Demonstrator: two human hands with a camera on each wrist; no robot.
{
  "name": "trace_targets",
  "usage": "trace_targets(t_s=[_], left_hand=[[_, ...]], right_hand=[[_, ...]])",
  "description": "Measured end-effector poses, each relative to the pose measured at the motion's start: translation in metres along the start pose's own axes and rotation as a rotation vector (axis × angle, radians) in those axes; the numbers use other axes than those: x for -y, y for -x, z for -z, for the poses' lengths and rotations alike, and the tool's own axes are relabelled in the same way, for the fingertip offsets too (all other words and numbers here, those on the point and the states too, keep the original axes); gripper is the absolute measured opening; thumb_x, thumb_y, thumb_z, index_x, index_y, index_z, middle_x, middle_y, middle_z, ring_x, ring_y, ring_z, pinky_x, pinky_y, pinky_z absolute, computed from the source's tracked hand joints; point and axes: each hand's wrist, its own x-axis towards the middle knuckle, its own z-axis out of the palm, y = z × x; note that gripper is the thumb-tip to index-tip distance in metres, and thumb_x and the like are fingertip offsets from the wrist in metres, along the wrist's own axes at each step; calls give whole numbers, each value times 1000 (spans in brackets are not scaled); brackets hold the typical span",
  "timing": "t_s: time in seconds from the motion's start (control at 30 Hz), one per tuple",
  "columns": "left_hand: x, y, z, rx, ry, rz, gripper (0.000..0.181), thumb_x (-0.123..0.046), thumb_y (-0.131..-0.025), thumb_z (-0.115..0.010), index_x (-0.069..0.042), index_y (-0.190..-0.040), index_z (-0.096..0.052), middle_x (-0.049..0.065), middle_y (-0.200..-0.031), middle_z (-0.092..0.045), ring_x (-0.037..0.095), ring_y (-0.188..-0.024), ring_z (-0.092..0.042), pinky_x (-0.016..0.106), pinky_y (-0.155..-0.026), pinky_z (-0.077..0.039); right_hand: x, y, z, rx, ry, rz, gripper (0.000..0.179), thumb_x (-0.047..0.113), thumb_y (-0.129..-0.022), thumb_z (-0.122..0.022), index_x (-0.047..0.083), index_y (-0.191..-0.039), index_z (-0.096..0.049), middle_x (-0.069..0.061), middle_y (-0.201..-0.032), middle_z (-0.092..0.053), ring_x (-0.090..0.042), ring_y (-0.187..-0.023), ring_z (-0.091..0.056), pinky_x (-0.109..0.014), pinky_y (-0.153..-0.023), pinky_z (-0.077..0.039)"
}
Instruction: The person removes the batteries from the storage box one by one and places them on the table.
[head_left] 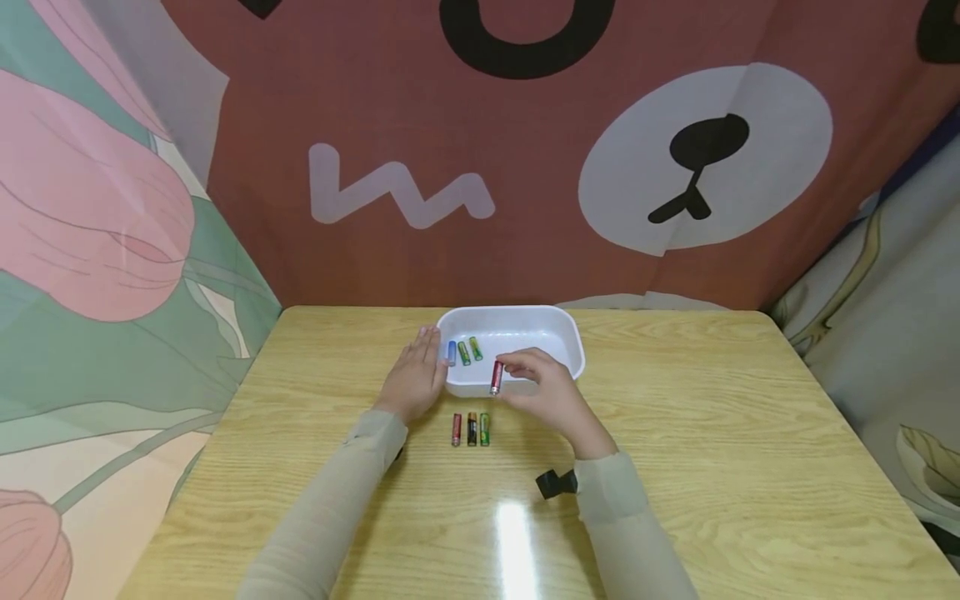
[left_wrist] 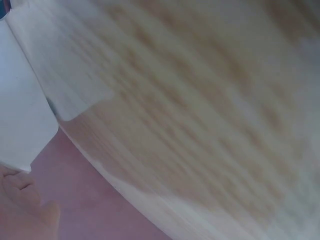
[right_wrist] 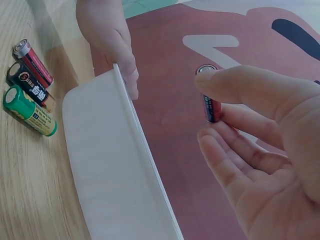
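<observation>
My right hand [head_left: 546, 390] pinches a red battery [head_left: 497, 377] between thumb and fingers over the near edge of a white tray [head_left: 517, 312]. The right wrist view shows this red battery [right_wrist: 212, 106] upright, its silver end under the thumb. Fingers extended, my left hand [head_left: 411, 377] lies against the tray's left side. A blue battery [head_left: 452, 353] and two green batteries [head_left: 464, 353] [head_left: 476, 348] lie inside the tray at the left. In front of it, a red battery [head_left: 457, 429], a black battery [head_left: 472, 429] and a green battery [head_left: 484, 429] lie in a row.
The wooden table [head_left: 712, 433] extends to both sides of the tray. Behind it hangs a brown printed cloth [head_left: 420, 267], with floral cloth [head_left: 97, 208] at the left. A black piece [head_left: 557, 483] shows beside the right sleeve.
</observation>
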Motion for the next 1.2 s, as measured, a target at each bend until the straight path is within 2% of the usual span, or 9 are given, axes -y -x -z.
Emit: trace_targets(t_s=[0.17, 0.37, 0.6, 0.83, 1.07, 1.2], left_hand=[[1, 1, 0, -7, -7, -13, 66, -38, -109, -24, 1, -161, -10, 19, -168, -16, 31, -156, -8, 49, -126, -16], [1, 1, -1, -27, 15, -17, 65, -35, -110, -28, 2, -161, -12, 19, -167, -17, 31, -155, -9, 50, -125, -17], [2, 0, -2, -33, 12, -18, 64, -34, -111, -29, 1, -161, -12, 19, -167, -17, 32, -155, -10, 50, -125, -17], [2, 0, -2, -25, 21, -15, 65, -35, -110, -29, 2, -161, -12, 19, -167, -18, 32, -155, -10, 51, -125, -17], [3, 0, -3, -29, 22, -14, 64, -34, -110, -31, 2, -160, -12, 19, -167, -18, 31, -155, -10, 50, -125, -17], [2, 0, -2, -25, 22, -12, 65, -35, -110, -30, 3, -160, -12, 19, -167, -17, 32, -155, -10, 50, -125, -16]], right_hand=[[-4, 4, 0, 34, 32, 22, 48, 0, -80, -83, 1, -126, -68, -12, -121, -65, -35, -110, -66, -39, -100, -55], [-10, 5, 0, 102, 91, 33, 49, 1, -80, -83, 2, -127, -68, -9, -120, -65, -37, -110, -65, -38, -101, -54], [-12, 8, 0, 167, 140, 10, 49, 5, -80, -84, 1, -126, -68, -10, -119, -67, -36, -109, -65, -49, -100, -54], [-20, 11, -1, 216, 173, -8, 47, 11, -80, -85, 2, -124, -69, -10, -117, -68, -32, -109, -66, -46, -99, -55], [-23, 12, -3, 255, 162, -21, 48, 6, -80, -83, 0, -125, -68, -10, -116, -67, -31, -108, -65, -41, -98, -55], [-23, 12, -3, 269, 185, -12, 48, 4, -79, -83, -1, -125, -68, -10, -114, -67, -32, -107, -65, -43, -98, -55]])
